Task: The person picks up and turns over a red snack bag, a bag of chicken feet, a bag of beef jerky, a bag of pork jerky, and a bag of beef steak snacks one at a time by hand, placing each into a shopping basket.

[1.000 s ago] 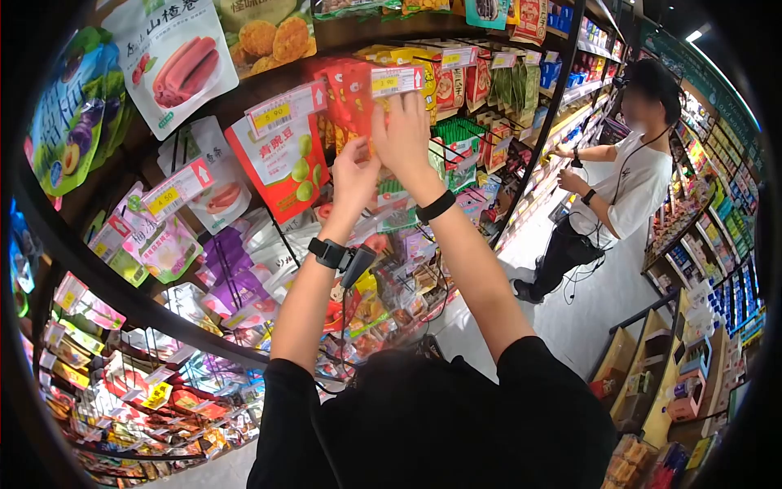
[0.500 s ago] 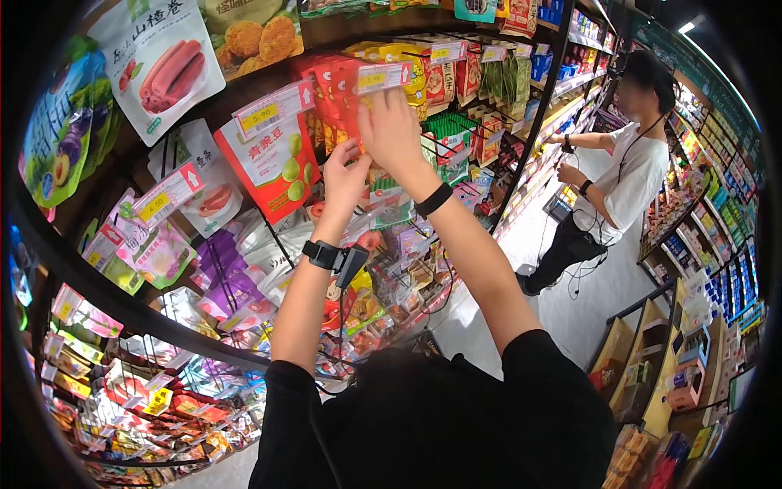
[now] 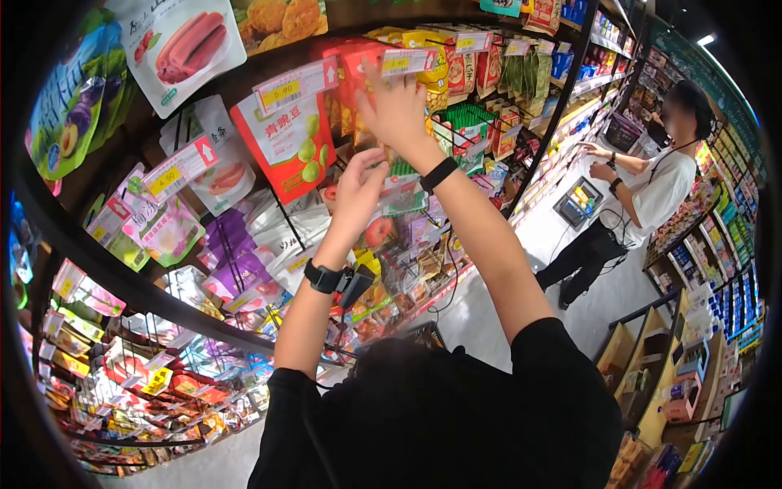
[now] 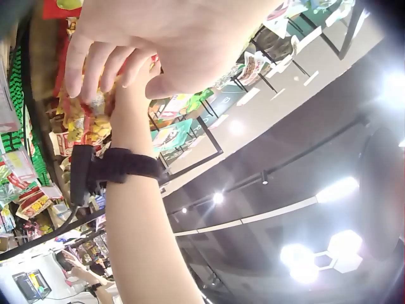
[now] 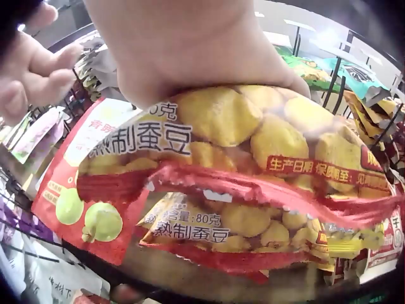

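My right hand [image 3: 397, 110] reaches up to a red bag of broad beans [image 3: 358, 65] on a hook, its fingers spread out against the bag beside a price tag [image 3: 409, 61]. In the right wrist view, that hand's base [image 5: 190, 44] overlaps the top of the bag of broad beans [image 5: 221, 126], and its fingertips are hidden. A second such bag [image 5: 209, 225] hangs behind it. My left hand [image 3: 361, 183] hovers just below and to the left, fingers loosely bent around nothing. The left wrist view shows this hand [image 4: 164, 44] in front of my right forearm [image 4: 142, 215].
A red and white bag of green peas [image 3: 285, 147] hangs immediately left, behind its price tag [image 3: 295, 88]. Yellow packets [image 3: 428, 57] and green packs [image 3: 464, 126] hang to the right. A person in a white shirt [image 3: 664, 191] stands in the aisle near a shopping basket [image 3: 623, 130].
My left hand has dropped away from the right hand, which was close beside it at the bag. The right hand's fingers have spread apart. The other person has moved slightly right in view.
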The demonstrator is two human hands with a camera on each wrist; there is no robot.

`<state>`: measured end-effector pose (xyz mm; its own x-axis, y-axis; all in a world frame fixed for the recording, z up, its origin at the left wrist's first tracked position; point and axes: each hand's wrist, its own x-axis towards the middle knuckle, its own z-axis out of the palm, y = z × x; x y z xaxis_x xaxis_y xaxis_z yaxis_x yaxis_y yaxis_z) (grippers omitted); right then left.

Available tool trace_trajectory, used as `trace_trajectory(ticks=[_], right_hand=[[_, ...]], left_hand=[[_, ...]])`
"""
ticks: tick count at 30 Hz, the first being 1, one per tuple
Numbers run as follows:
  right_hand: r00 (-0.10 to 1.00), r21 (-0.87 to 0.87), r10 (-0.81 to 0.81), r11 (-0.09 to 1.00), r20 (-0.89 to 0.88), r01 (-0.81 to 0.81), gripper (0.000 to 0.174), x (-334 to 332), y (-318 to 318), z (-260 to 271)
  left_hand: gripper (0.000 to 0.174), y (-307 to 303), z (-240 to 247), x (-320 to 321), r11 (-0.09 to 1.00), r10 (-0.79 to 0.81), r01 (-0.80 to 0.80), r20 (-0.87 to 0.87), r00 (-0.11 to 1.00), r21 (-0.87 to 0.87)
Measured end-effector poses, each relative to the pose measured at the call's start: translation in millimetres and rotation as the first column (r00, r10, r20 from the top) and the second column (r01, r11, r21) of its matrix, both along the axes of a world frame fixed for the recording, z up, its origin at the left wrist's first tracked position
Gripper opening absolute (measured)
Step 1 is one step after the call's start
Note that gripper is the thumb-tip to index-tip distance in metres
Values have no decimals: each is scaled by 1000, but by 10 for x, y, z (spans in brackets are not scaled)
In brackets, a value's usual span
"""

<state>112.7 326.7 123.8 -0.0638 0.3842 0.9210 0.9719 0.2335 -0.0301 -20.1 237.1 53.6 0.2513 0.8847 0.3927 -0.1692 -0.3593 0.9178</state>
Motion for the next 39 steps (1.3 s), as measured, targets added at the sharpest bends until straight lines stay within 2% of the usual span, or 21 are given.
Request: trace_trajectory(ticks=[4, 7, 8, 11, 13, 15, 17, 18, 19, 21, 23, 26, 29, 30, 31, 33, 34, 38, 39], right_hand=[[1000, 65, -20, 998, -17, 21, 64, -5, -13, -112], [999, 73, 26, 997, -33, -24, 65, 46, -2, -146], [996, 54, 80, 996, -51, -77, 64, 73, 15, -158], [994, 90, 104, 991, -31, -100, 54, 94, -58, -128], [992, 70, 115, 991, -51, -112, 54, 82, -128, -93], [990, 72, 129, 990, -55, -125, 53, 80, -182, -66], [990, 64, 130, 990, -57, -126, 52, 72, -197, -80], [990, 59, 127, 991, -63, -124, 52, 81, -230, -81], [990, 56, 127, 991, -66, -123, 51, 95, -249, -66], [982, 71, 160, 986, -97, -153, 51, 91, -267, -65], [976, 83, 184, 981, -114, -175, 51, 91, -263, -75], [972, 114, 210, 974, -108, -197, 50, 109, -277, -108], [963, 79, 239, 970, -121, -231, 59, 167, -328, -157], [955, 87, 271, 961, -123, -262, 58, 237, -368, -199], [949, 100, 291, 955, -117, -281, 57, 253, -416, -198], [932, 109, 346, 936, -108, -335, 57, 338, -531, -208], [918, 101, 382, 923, -106, -372, 58, 413, -606, -233], [782, 83, 606, 795, -146, -600, 53, 730, -1007, -451], [743, 75, 653, 756, -147, -650, 49, 833, -1172, -534]], left_hand=[[34, -378, -16, -138, 997, -57, 59, -30, 998, 52], [30, -676, -88, -325, 980, -193, 189, -69, 979, -59], [30, -712, -192, -389, 964, -266, 267, -84, 960, 7], [31, -938, -478, -622, 950, -287, 310, -283, 915, 39], [32, -1174, -602, -804, 948, -318, 299, -344, 883, -108], [33, -1338, -821, -995, 926, -377, 337, -382, 844, -169], [36, -1526, -1005, -1188, 925, -379, 308, -460, 803, -225], [38, -1611, -896, -1268, 896, -431, 276, -533, 728, -348], [39, -1638, -1103, -1379, 884, -435, 209, -577, 691, -417], [38, -1795, -1502, -1580, 889, -367, 108, -552, 749, -445], [41, -1941, -2434, -1891, 954, -191, 13, -576, 795, -299], [41, -2374, -3041, -2256, 810, -207, -218, -614, 762, -544], [51, -2801, -3392, -2319, 677, -183, -296, -544, 819, -674], [60, -3024, -3196, -2107, 542, -90, -166, -253, 963, -824], [68, -3123, -3199, -1995, 541, -33, -79, -115, 993, -838], [71, -3310, -3131, -1718, 469, 154, -96, -26, 988, -878], [74, -3456, -3248, -1635, 489, 207, -141, -43, 977, -861], [80, -4094, -3540, -1118, 396, 387, -229, -65, 920, -889], [79, -4307, -3916, -1127, 313, 379, -221, -93, 921, -924]])
